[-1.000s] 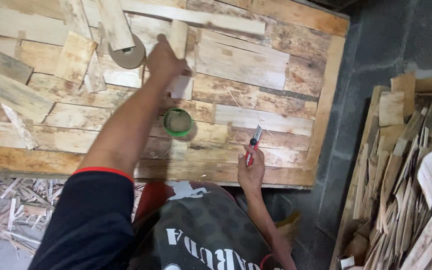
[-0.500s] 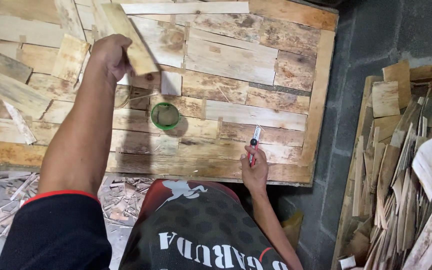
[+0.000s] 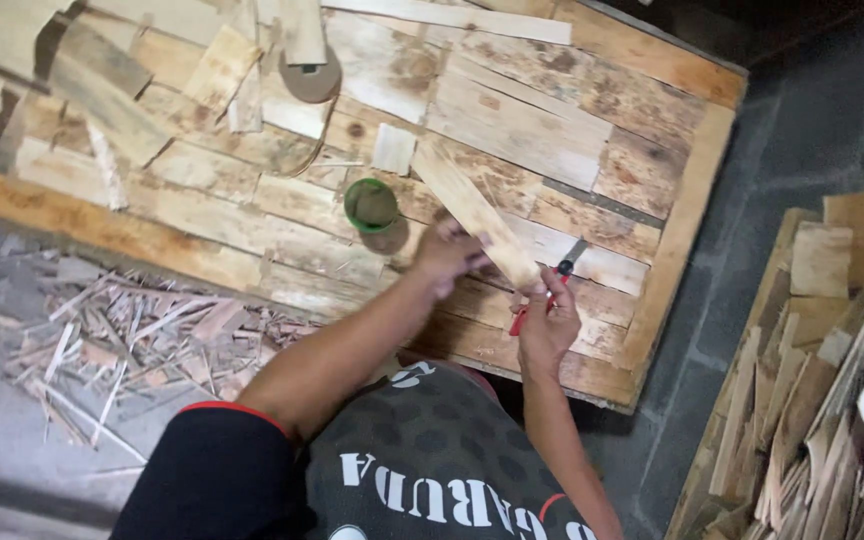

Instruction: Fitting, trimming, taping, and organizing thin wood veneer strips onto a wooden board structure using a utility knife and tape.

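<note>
Right hand (image 3: 544, 325), nearest me, grips a red-handled knife (image 3: 542, 295); left hand (image 3: 449, 255) is closed on a wood strip (image 3: 474, 212). I judge the blade should meet the strip's near end, cutting away from my fingers. Strip slants up-left from both hands; green cup (image 3: 370, 203) sits just beyond the left.

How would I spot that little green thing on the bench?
Start at the big wooden workbench of pale planks. Near its middle, just beyond the left hand gripping a wood strip, sits a small round green-rimmed cup. It is the only green, round thing among flat wood offcuts.
</note>
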